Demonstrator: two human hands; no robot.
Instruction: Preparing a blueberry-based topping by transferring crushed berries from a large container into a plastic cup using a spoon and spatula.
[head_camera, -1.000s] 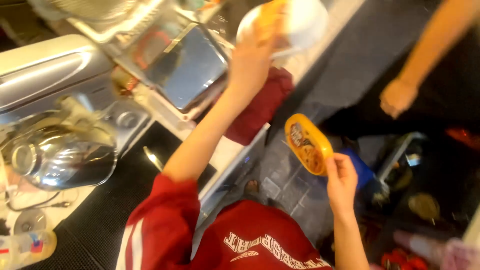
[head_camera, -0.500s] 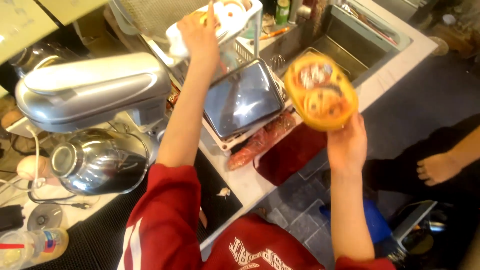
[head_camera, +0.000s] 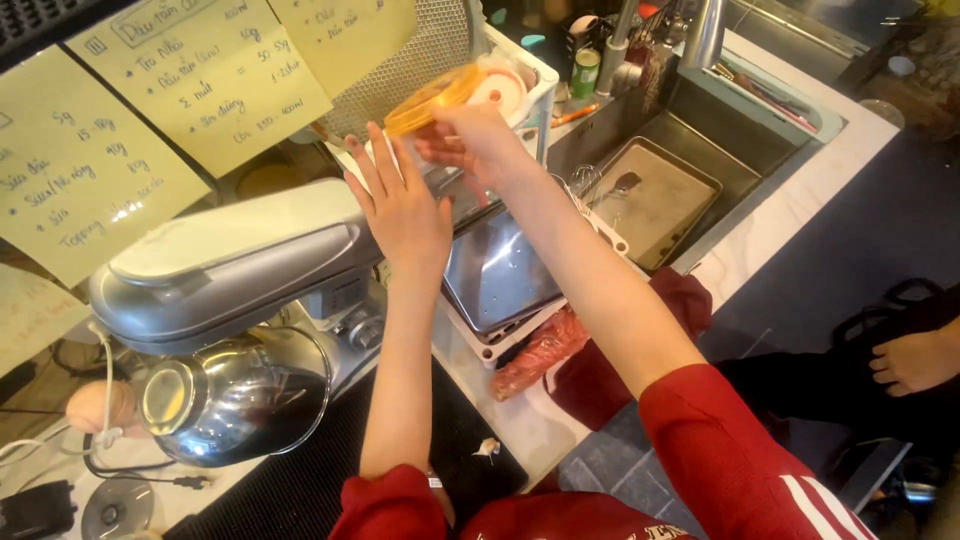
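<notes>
Above the desk (head_camera: 520, 430) at upper centre, the right hand (head_camera: 470, 145) has its fingers closed on an orange plate (head_camera: 435, 97); the left hand (head_camera: 400, 205) is spread open beside the silver mixer (head_camera: 230, 270), near the steel sink (head_camera: 660, 190).

You're in a working kitchen, probably a cafe or bakery prep area: a big silver stand mixer (head_camera: 240, 270) with a steel bowl (head_camera: 235, 395) sits on the surface, and yellow handwritten recipe sheets (head_camera: 150, 90) are stuck to the wall above it. There's a stainless sink (head_camera: 700, 150) with a baking tray (head_camera: 655, 195) in it, a white dish rack (head_camera: 520, 75), and a metal tray (head_camera: 500, 270) beside the mixer.
</notes>
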